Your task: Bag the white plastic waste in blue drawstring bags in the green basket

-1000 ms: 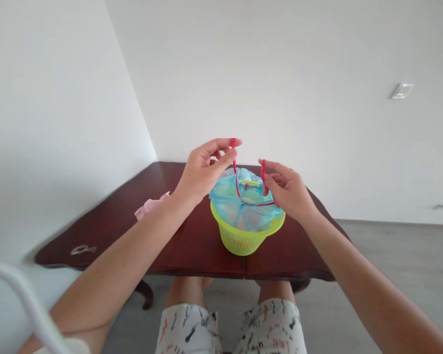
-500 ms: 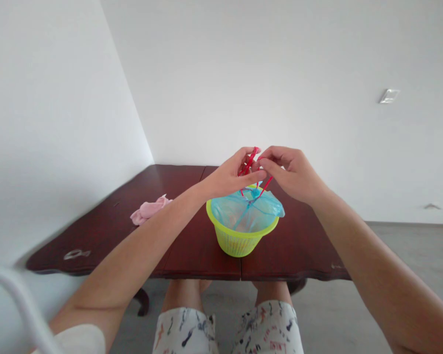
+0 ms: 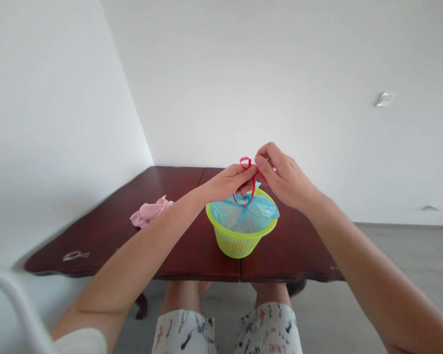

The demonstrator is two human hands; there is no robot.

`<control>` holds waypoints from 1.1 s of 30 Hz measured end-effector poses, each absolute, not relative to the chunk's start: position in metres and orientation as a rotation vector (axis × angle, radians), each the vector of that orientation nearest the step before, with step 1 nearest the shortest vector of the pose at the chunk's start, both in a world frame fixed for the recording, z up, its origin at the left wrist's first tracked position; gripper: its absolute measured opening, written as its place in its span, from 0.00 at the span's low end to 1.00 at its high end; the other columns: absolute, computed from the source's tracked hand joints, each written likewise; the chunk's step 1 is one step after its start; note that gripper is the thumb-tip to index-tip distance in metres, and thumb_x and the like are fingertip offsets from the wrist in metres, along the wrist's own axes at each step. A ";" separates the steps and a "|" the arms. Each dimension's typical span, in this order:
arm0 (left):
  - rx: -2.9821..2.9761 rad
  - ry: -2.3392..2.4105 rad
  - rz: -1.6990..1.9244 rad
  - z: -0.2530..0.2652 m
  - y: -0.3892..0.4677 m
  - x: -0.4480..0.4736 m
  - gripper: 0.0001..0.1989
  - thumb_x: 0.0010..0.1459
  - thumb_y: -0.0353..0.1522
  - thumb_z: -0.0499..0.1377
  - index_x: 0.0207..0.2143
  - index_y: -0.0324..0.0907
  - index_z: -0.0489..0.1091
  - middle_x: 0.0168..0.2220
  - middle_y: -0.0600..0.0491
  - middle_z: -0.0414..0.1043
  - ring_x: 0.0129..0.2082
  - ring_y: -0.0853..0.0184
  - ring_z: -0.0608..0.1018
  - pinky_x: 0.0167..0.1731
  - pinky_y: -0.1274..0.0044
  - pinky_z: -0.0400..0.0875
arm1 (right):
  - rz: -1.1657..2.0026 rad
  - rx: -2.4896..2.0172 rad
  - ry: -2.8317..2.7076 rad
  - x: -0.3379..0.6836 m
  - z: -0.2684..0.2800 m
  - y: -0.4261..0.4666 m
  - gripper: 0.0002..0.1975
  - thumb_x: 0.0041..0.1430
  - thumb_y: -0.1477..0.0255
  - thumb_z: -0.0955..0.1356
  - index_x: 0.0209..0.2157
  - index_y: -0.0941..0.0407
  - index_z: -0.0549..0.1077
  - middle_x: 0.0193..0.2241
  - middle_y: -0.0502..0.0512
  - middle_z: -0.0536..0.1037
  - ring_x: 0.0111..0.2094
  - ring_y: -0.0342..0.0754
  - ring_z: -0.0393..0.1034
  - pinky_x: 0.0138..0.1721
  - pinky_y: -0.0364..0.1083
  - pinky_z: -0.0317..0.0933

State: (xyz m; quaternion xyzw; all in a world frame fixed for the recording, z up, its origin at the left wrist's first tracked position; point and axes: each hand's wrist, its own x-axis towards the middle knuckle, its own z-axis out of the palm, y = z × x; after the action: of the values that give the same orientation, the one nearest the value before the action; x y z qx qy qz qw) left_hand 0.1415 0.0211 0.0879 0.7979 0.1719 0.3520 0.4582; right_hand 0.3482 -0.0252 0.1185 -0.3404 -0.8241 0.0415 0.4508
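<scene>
A red drawstring [image 3: 253, 190] rises in loops from the gathered neck of a translucent blue plastic bag [image 3: 256, 211]. The bag sits inside a yellow-green plastic basket [image 3: 239, 244] and droops over its right rim. My left hand [image 3: 236, 179] is closed, pinching the drawstring between thumb and fingers above the basket. Close beside it on the right, my right hand [image 3: 280, 174] is also closed, with its fingertips on the red drawstring. What lies inside the bag cannot be made out.
A crumpled pink cloth [image 3: 151, 211] lies on the dark red wooden table [image 3: 192, 246], left of the basket. A small ring-shaped item [image 3: 75, 255] is near the table's front left corner. White walls stand behind and to the left.
My left hand has closed its thumb onto the drawstring, where its fingers were spread before. The red loops have changed shape, and the bag's right flap has drawn in slightly.
</scene>
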 end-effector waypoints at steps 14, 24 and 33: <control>1.364 0.580 1.137 0.077 0.033 0.133 0.19 0.81 0.48 0.64 0.51 0.41 0.79 0.36 0.50 0.84 0.20 0.74 0.74 0.27 0.78 0.76 | 0.386 -0.922 -1.812 0.331 0.057 -0.020 0.20 0.82 0.54 0.71 0.36 0.51 0.81 0.27 0.51 0.77 0.27 0.48 0.63 0.31 0.50 0.53; 2.480 0.826 1.284 0.092 0.009 0.114 0.11 0.80 0.37 0.61 0.40 0.45 0.78 0.39 0.46 0.80 0.43 0.56 0.82 0.52 0.67 0.76 | 0.237 -0.845 -1.785 0.328 0.046 -0.013 0.13 0.82 0.56 0.69 0.53 0.49 0.80 0.51 0.60 0.85 0.51 0.58 0.79 0.55 0.56 0.70; 2.230 0.512 1.238 0.072 0.000 0.121 0.32 0.86 0.54 0.48 0.63 0.45 0.84 0.46 0.44 0.88 0.54 0.52 0.88 0.57 0.65 0.81 | 1.241 -0.624 -1.474 0.312 0.048 0.005 0.24 0.65 0.44 0.81 0.34 0.50 0.82 0.33 0.53 0.82 0.33 0.50 0.73 0.40 0.50 0.72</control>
State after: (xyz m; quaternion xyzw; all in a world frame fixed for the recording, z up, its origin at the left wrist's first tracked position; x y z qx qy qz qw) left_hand 0.1213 -0.0001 0.0718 0.8261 0.1896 0.4588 0.2667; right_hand 0.3117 0.0052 0.0476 -0.2614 -0.6172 0.5196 0.5298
